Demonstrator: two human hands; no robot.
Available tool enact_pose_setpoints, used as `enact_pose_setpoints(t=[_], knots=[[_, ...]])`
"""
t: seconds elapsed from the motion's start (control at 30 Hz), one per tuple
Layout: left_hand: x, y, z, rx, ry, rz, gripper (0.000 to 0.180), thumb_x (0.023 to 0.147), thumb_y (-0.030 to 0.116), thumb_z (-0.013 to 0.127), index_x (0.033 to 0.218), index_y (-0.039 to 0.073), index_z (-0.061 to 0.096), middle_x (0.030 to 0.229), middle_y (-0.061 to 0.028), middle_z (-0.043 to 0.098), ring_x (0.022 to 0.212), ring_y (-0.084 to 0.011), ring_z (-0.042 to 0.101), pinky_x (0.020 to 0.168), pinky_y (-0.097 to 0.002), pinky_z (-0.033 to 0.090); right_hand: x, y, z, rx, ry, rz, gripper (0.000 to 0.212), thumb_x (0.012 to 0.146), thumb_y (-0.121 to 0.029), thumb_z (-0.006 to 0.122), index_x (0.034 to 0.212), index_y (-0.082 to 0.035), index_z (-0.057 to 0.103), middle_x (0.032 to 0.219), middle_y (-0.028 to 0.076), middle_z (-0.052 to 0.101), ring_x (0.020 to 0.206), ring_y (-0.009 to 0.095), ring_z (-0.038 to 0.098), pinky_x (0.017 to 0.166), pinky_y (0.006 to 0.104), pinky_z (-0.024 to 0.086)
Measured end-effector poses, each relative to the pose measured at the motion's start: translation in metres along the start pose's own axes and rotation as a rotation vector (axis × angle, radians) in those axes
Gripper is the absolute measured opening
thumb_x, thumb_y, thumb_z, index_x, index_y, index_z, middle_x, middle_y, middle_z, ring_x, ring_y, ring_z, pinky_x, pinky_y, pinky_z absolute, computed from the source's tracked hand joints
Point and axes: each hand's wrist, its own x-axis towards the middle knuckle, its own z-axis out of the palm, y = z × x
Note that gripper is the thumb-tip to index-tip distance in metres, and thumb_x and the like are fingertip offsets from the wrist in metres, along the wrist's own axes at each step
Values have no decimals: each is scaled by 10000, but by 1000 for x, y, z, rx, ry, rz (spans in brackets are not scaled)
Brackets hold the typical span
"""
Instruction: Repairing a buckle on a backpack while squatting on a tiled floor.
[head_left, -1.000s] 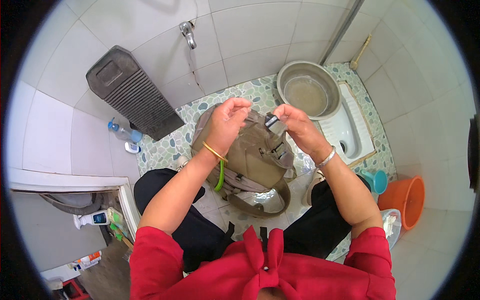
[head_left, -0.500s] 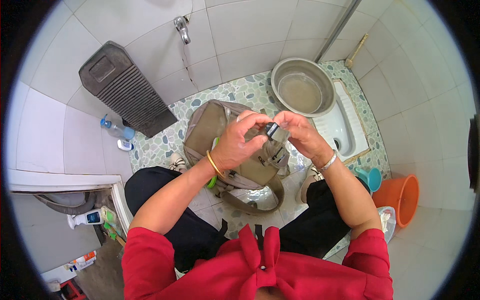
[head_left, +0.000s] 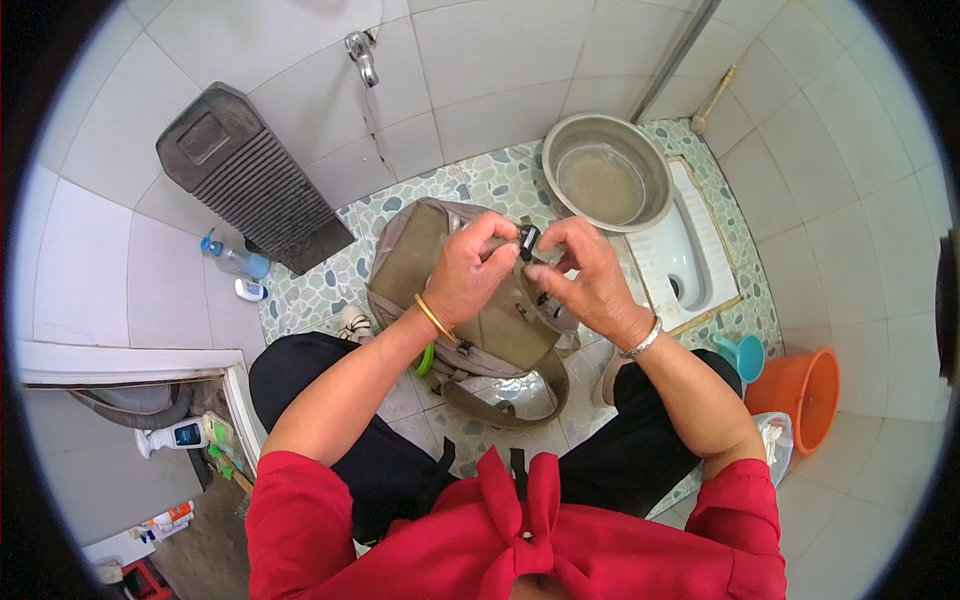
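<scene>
Starting left: pinching the black buckle (head_left: 528,241) between thumb and fingertips of the left hand (head_left: 472,272), up over the brown backpack (head_left: 498,328), down on the tiled floor (head_left: 305,290) beneath the fingers. Now across to the right hand (head_left: 590,270), curled in close beside that buckle, hard to tell whether gripping it. Then past the knuckles to the metal basin (head_left: 645,165).

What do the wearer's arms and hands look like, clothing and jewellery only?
Both forearms are uncovered, without gloves or cables. Red sleeves of plain fabric end near the elbows. The left hand has a thin, smooth gold-coloured bangle at its wrist; the right hand has a silver-coloured bracelet. Any fine pattern on either is too small to tell.
</scene>
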Motion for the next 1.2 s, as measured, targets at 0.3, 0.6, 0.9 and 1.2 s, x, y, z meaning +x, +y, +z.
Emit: enact_pose_setpoints(t=[0.3,0.6,0.9,1.2], knots=[[2,2,-2,148,8,80,135,748,38,592,874,-9,587,815,-92,603,772,-179,583,711,-281,455,-4,4,-1,-145,4,-92,244,749,-69,657,945,-12,523,788,171,534,673,303,544,612,370,456],[-3,-3,-14,271,-118,53,147,767,93,640,864,-18,636,817,-64,628,782,-126,576,721,-244,438,-7,10,-1,-204,-149,-160,114,797,-65,564,868,14,525,797,198,544,762,386,531,661,428,439],[-12,-2,-14,191,-194,-130,193,764,152,646,839,-25,629,747,-87,618,682,-150,577,653,-269,447,-15,15,9,192,-223,306,116,850,-96,492,796,7,490,670,123,545,578,210,539,552,323,427],[-75,-4,14,528,-455,79,248,831,129,556,1071,76,518,878,-121,607,764,-319,565,702,-373,412,-55,-3,-25,43,-474,229,85,814,-89,499,789,-9,480,599,161,520,536,255,548,513,350,410]])
